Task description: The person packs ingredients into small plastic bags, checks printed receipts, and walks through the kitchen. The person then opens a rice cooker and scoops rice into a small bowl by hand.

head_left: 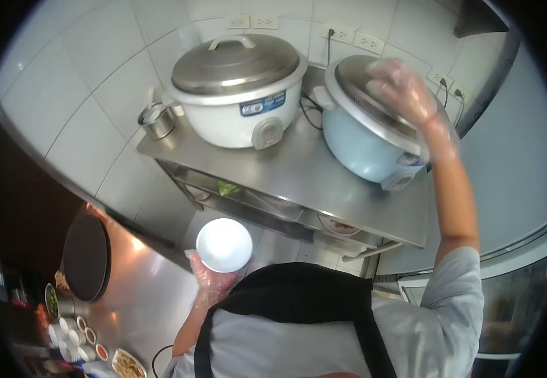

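Observation:
In its clear plastic glove, my left hand (213, 275) holds a white bowl (224, 244) by its near rim, above the floor. The bowl looks bare inside. My right hand (406, 90), gloved too and blurred by motion, is over the metal lid (353, 74) of a light blue rice cooker (356, 143). The lid sits on the cooker, and its handle is hidden behind this hand. Whether the fingers grip the handle does not show. A white rice cooker (214, 123) with its lid on stands to the left.
Both cookers stand on a steel table (286, 170) with shelves below. A metal pot (157, 121) is at its left end. Lower left, a counter (144, 283) carries a round dark griddle (87, 257) and several small cups (69, 337). A refrigerator (506, 176) stands right.

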`<state>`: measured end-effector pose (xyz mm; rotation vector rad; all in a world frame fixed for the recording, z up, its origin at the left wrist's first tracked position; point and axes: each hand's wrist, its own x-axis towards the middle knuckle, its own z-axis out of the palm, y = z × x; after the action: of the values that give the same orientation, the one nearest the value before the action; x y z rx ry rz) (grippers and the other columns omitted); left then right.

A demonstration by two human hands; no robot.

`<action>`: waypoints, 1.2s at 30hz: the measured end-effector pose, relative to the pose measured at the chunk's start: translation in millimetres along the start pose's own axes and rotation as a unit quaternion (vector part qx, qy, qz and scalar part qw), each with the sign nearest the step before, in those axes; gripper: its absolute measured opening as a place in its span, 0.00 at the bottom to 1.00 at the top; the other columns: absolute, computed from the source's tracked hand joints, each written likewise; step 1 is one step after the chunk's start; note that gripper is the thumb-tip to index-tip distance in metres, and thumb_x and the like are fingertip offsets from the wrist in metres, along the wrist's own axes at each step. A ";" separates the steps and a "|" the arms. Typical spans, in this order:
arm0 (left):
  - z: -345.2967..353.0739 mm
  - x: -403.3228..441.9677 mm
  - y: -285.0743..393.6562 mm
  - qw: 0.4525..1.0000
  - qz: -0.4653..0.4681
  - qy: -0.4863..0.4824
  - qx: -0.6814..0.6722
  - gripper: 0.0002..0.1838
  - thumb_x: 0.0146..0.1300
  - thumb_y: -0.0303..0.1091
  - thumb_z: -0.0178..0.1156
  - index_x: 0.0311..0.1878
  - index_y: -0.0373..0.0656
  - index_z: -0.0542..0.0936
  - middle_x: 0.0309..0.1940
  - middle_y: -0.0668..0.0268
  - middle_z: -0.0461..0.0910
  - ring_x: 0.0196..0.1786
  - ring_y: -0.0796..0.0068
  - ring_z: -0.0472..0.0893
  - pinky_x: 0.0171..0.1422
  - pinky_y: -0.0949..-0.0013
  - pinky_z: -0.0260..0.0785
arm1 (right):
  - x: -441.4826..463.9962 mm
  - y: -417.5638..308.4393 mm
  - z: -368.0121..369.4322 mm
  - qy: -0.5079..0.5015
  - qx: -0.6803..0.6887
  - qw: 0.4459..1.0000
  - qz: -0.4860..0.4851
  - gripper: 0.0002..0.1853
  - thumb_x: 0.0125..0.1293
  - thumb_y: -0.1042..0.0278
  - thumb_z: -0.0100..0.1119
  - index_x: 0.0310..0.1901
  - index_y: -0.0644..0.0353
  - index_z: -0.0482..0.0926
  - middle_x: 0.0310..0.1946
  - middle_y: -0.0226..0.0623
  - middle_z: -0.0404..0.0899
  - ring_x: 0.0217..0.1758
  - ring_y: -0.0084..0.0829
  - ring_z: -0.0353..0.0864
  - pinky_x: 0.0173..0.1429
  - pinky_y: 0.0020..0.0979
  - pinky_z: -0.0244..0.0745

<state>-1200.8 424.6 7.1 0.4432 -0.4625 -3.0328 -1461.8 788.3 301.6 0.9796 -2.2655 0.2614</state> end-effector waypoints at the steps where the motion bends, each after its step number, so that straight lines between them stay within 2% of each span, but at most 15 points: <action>1: -2.5 15.0 6.0 0.999 0.028 0.014 0.002 0.53 0.44 0.81 0.50 0.68 0.54 0.61 0.64 0.54 0.65 0.62 0.39 0.67 0.53 0.34 0.65 | 7.4 52.3 10.7 -0.037 -0.098 0.990 0.096 0.20 0.61 0.57 0.57 0.50 0.61 0.77 0.50 0.47 0.76 0.54 0.45 0.75 0.60 0.39 0.69; 3: 8.2 41.3 17.1 0.999 0.041 0.034 -0.010 0.52 0.43 0.78 0.55 0.67 0.55 0.61 0.64 0.56 0.65 0.62 0.40 0.66 0.54 0.33 0.64 | -2.2 167.2 37.0 -0.071 -0.188 0.971 0.127 0.26 0.59 0.56 0.59 0.56 0.63 0.73 0.53 0.51 0.74 0.58 0.48 0.72 0.63 0.39 0.65; 5: 24.3 58.4 20.1 0.997 0.063 0.037 0.023 0.50 0.42 0.76 0.59 0.66 0.57 0.63 0.64 0.59 0.66 0.63 0.43 0.65 0.55 0.33 0.62 | -11.4 213.2 46.5 -0.123 -0.126 0.957 0.231 0.27 0.60 0.60 0.60 0.60 0.61 0.69 0.53 0.48 0.75 0.55 0.42 0.74 0.61 0.38 0.66; 8: 55.0 74.4 21.3 0.999 0.046 -0.018 0.000 0.49 0.44 0.74 0.59 0.66 0.56 0.63 0.64 0.60 0.65 0.63 0.45 0.65 0.56 0.33 0.63 | -9.4 245.9 56.6 -0.106 0.163 0.925 0.327 0.29 0.58 0.65 0.62 0.62 0.60 0.69 0.46 0.45 0.76 0.50 0.37 0.74 0.58 0.34 0.66; 9: 34.4 88.7 25.5 0.998 0.049 -0.014 -0.044 0.47 0.46 0.73 0.59 0.65 0.55 0.64 0.63 0.61 0.66 0.64 0.47 0.66 0.56 0.33 0.64 | -7.7 248.1 59.9 -0.098 0.190 0.914 0.345 0.29 0.57 0.66 0.61 0.62 0.59 0.69 0.44 0.43 0.75 0.47 0.35 0.74 0.56 0.33 0.66; 11: 59.0 86.5 13.9 0.997 0.071 0.010 -0.030 0.46 0.47 0.72 0.60 0.65 0.54 0.64 0.63 0.61 0.66 0.64 0.48 0.66 0.57 0.34 0.65 | 0.0 237.2 57.2 -0.091 0.241 0.887 0.383 0.29 0.57 0.69 0.61 0.62 0.58 0.69 0.39 0.39 0.74 0.43 0.32 0.73 0.52 0.30 0.66; 14: 70.7 99.7 15.5 0.993 0.110 -0.003 -0.044 0.43 0.47 0.68 0.62 0.64 0.55 0.67 0.63 0.63 0.66 0.65 0.51 0.65 0.60 0.32 0.61 | 18.2 243.4 27.7 -0.114 0.113 0.908 0.386 0.29 0.57 0.70 0.61 0.62 0.57 0.69 0.37 0.36 0.73 0.39 0.27 0.73 0.46 0.26 0.68; 16: 74.0 100.4 19.6 0.989 0.127 0.033 -0.067 0.42 0.46 0.67 0.61 0.64 0.57 0.67 0.64 0.65 0.66 0.66 0.52 0.63 0.63 0.31 0.56 | 35.6 265.2 -3.2 -0.043 0.199 0.908 0.365 0.29 0.54 0.66 0.63 0.61 0.58 0.71 0.38 0.35 0.76 0.42 0.22 0.70 0.50 0.26 0.66; 17: 81.2 104.0 19.9 0.983 0.154 0.047 -0.084 0.41 0.47 0.66 0.64 0.63 0.55 0.68 0.63 0.63 0.67 0.64 0.51 0.66 0.59 0.32 0.62 | 52.4 273.0 -17.2 -0.030 0.218 0.916 0.336 0.30 0.54 0.64 0.63 0.61 0.57 0.71 0.37 0.34 0.75 0.40 0.22 0.70 0.49 0.25 0.65; 18: 77.6 107.2 24.2 0.984 0.169 0.032 -0.053 0.42 0.46 0.65 0.64 0.62 0.55 0.68 0.63 0.64 0.67 0.64 0.52 0.66 0.60 0.33 0.60 | 71.2 273.7 -30.3 -0.013 0.237 0.923 0.302 0.30 0.55 0.61 0.63 0.61 0.56 0.72 0.36 0.32 0.75 0.38 0.22 0.69 0.48 0.25 0.64; 22: 85.9 125.7 36.9 0.980 0.188 -0.011 -0.060 0.41 0.44 0.63 0.68 0.60 0.55 0.70 0.61 0.66 0.69 0.64 0.54 0.67 0.61 0.34 0.60 | 168.8 216.1 -8.2 -0.016 0.244 0.929 0.277 0.31 0.55 0.58 0.64 0.61 0.56 0.72 0.35 0.31 0.74 0.37 0.24 0.69 0.47 0.25 0.63; 25: 91.6 131.8 59.8 0.974 0.202 -0.008 -0.098 0.40 0.42 0.61 0.69 0.59 0.55 0.71 0.60 0.66 0.69 0.63 0.55 0.67 0.61 0.36 0.60 | 236.4 175.2 56.6 -0.048 0.283 0.935 0.207 0.31 0.54 0.60 0.65 0.60 0.59 0.73 0.34 0.31 0.75 0.35 0.24 0.70 0.47 0.25 0.63; 31: 50.6 132.9 129.3 0.942 0.305 0.002 -0.138 0.40 0.42 0.58 0.71 0.59 0.54 0.72 0.60 0.64 0.70 0.62 0.52 0.68 0.59 0.39 0.64 | 356.9 123.6 210.6 -0.143 0.362 0.899 0.199 0.32 0.52 0.64 0.67 0.60 0.62 0.71 0.35 0.35 0.77 0.35 0.25 0.72 0.44 0.28 0.67; 34: 33.2 126.6 156.5 0.928 0.358 -0.014 -0.106 0.40 0.43 0.58 0.71 0.59 0.53 0.71 0.60 0.63 0.69 0.62 0.53 0.68 0.59 0.40 0.65 | 382.5 84.4 241.1 -0.219 0.288 0.903 0.232 0.31 0.53 0.67 0.65 0.60 0.62 0.71 0.37 0.38 0.77 0.38 0.27 0.73 0.43 0.29 0.68; 36: 20.3 124.5 171.9 0.923 0.367 -0.009 -0.119 0.39 0.45 0.58 0.70 0.60 0.53 0.70 0.61 0.62 0.68 0.63 0.52 0.67 0.60 0.39 0.64 | 391.4 70.6 254.8 -0.235 0.244 0.907 0.250 0.29 0.55 0.70 0.61 0.62 0.59 0.70 0.36 0.34 0.76 0.36 0.23 0.71 0.40 0.27 0.67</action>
<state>-1326.2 255.9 42.8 0.1666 -0.1878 -2.3187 -1835.6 505.2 358.3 0.7200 -2.9648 0.9390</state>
